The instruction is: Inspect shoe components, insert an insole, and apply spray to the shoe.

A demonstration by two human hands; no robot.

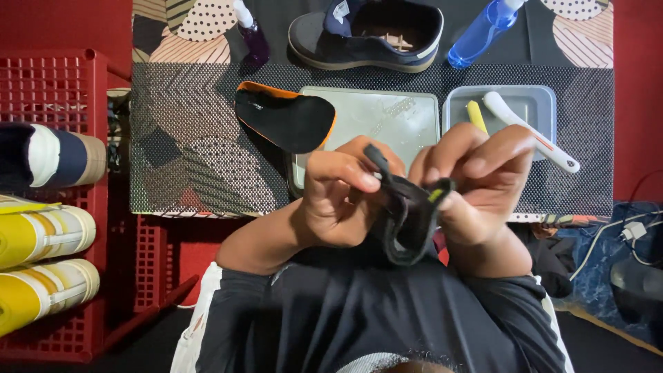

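Both hands meet over the near edge of the table, pinching a small black fabric piece (407,217), soft and crumpled, with a fleck of yellow-green at its upper right corner; the left hand (338,200) has its grip pressed on the cloth's upper left edge between thumb and fingers, and the right hand (483,186) has its grip pinched on the yellow-flecked corner, so the fabric hangs folded between them above the person's dark lap. Beyond the hands, the table (179,124) wears a rubbery mesh mat of black dots over a patterned cloth of stripes and spots. On it lies a flat black insole (286,119) with an orange rim, its toe overlapping a pale, smudged rectangular tray (387,117). Just to the right sits a translucent grey plastic tub (535,103) holding a white-handled brush (528,128) and a yellow tool (476,116). At the far edge stands a dark navy canvas shoe (366,34) with a light sole, a small purple bottle (250,33) to its left and a clear blue spray bottle (483,31) to its right. A red lattice plastic rack (65,90) stands at the left, carrying shoes in navy, white and yellow
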